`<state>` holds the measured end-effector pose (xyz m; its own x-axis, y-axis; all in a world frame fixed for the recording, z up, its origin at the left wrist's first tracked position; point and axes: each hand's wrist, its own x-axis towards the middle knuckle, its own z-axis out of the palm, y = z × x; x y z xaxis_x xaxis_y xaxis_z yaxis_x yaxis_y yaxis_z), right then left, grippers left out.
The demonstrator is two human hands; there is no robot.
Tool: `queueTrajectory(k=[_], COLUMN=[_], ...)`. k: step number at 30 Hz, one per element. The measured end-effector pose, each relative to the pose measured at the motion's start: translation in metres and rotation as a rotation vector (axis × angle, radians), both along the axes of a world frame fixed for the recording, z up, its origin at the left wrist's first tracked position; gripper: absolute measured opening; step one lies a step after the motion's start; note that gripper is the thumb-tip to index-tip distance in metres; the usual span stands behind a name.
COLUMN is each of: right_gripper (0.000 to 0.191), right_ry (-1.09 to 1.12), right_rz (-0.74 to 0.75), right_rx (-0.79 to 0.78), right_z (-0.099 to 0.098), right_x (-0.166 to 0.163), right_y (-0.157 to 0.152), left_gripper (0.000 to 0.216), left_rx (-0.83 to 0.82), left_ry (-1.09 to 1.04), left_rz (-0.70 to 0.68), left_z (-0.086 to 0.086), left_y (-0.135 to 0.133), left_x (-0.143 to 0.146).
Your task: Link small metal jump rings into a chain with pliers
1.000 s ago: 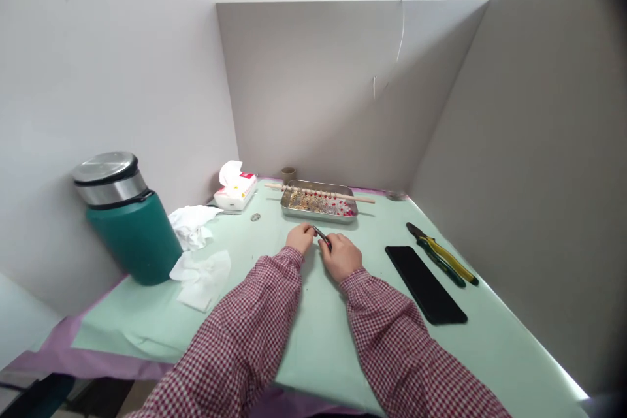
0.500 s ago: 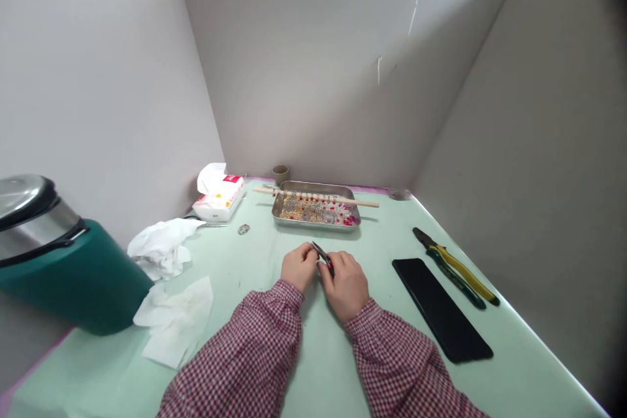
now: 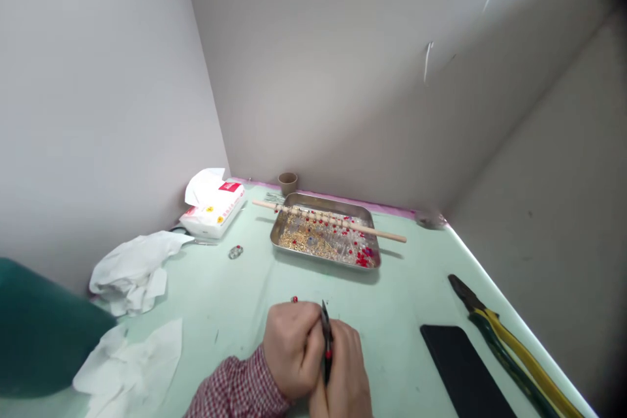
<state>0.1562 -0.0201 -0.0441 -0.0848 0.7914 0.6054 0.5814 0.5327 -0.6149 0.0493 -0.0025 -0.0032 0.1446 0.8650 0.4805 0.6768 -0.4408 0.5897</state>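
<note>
Close together at the lower middle of the head view are my two hands. My right hand [image 3: 345,369] is closed around a slim, dark, pointed tool with a red patch, which looks like small pliers [image 3: 327,339]. Its tip points away from me, between the hands. My left hand [image 3: 292,347] is closed, its thumb side against the tool; what its fingers hold is hidden. A small red bead [image 3: 294,299] shows just past its knuckles, and I cannot tell whether it is attached to something in the hand.
A metal tray [image 3: 323,264] of gold, clear and red beads stands ahead, a wooden stick [image 3: 382,234] across it. Left are a small beaded piece [image 3: 236,252], tissue pack [image 3: 213,209], crumpled tissues [image 3: 132,271] and green container [image 3: 44,333]. Right are a black phone-like slab [image 3: 463,366] and large pliers [image 3: 499,333].
My view has moved closer and turned, so the hands sit lower and the tray looks larger. The hands have drawn together, and the tool now points more directly away from me.
</note>
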Motion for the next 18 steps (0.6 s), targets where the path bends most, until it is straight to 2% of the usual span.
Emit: queueTrajectory(k=[4,7,12,18], right_gripper=[0.038,0.037,0.034,0.014], right_ry=[0.011,-0.009,-0.047,-0.085], right_rz=[-0.033,-0.025,0.054,0.034], right_rx=[0.016,0.018,-0.008,-0.122], right_z=[-0.014,-0.014,0.002,0.019], right_x=[0.000,0.003,0.005,-0.003], right_y=[0.008,0.008,0.002,0.000], left_gripper=[0.019,0.019,0.022,0.022], left_rx=[0.042,0.024,-0.029,-0.100], left_ry=[0.041,0.013,-0.041,-0.036], left_rz=[0.010,0.012,0.040,0.122], left_z=[0.000,0.000,0.000,-0.003], left_y=[0.003,0.003,0.003,0.001], left_x=[0.001,0.003,0.005,0.000])
